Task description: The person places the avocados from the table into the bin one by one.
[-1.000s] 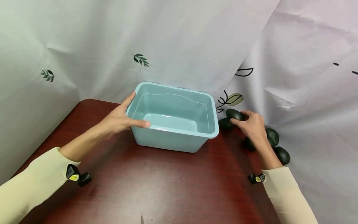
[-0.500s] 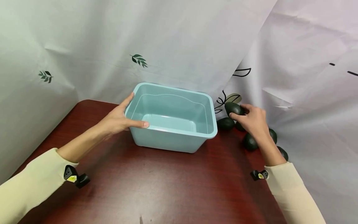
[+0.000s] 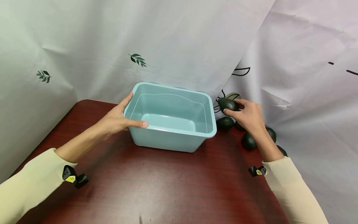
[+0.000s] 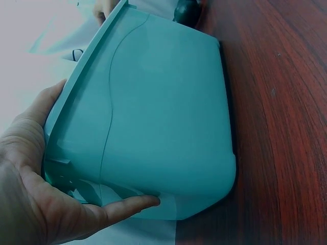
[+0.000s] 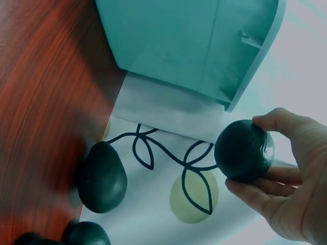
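A pale blue tub (image 3: 167,141) stands upright on the far part of a dark red-brown table (image 3: 167,183), near the white cloth (image 3: 181,40) that hangs behind it. The left hand (image 3: 116,119) grips the tub's left end, thumb and fingers spread around the near left corner: the thumb lies on the near rim, and a finger reaches along the left rim.

To the right of the tub, the right hand (image 3: 250,115) pinches a dark green avocado (image 3: 227,105) between thumb and fingers. That avocado is in the air, near the tub's right end but apart from it, in front of a printed leaf (image 5: 194,196) on the cloth.

Below it, a second avocado (image 3: 225,123) lies on the table just beside the tub. More avocados (image 3: 248,142) lie farther right, partly hidden by the right hand and forearm, so their number is hard to tell. Both arms wear pale yellow sleeves (image 3: 39,179), each with a small black device (image 3: 69,173) at the cuff.
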### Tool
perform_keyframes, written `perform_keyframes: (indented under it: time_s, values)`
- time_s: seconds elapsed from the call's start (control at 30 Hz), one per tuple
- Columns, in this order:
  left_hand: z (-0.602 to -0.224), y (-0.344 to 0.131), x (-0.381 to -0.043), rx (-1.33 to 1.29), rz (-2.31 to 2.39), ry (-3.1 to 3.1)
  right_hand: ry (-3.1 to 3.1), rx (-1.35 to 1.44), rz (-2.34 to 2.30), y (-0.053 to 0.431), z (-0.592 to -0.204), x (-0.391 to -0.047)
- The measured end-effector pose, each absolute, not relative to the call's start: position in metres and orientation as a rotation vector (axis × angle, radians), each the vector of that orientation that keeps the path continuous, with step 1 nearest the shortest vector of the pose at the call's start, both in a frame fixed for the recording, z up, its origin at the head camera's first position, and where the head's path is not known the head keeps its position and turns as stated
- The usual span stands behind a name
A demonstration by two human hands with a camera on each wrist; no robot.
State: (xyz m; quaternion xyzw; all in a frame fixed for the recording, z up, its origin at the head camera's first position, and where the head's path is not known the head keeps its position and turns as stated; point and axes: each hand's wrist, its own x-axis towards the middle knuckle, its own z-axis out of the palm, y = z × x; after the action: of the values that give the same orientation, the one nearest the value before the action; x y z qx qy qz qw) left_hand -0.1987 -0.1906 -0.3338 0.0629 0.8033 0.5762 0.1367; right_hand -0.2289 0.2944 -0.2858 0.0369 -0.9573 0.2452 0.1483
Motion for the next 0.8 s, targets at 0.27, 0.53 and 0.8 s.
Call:
perform_keyframes:
  time_s: [0.27, 0.53, 0.8]
  values:
    - [-0.333, -0.191, -0.198, 0.168, 1.648, 2.341, -2.745, 0.118, 0.767, 0.286, -0.278, -0.234]
    - [-0.332, -0.19, -0.199, 0.166, 1.655, 2.337, -2.722, 0.172, 0.789, 0.274, -0.269, -0.24]
    - [-0.333, -0.19, -0.199, 0.171, 1.659, 2.34, -2.683, 0.213, 0.825, 0.265, -0.268, -0.25]
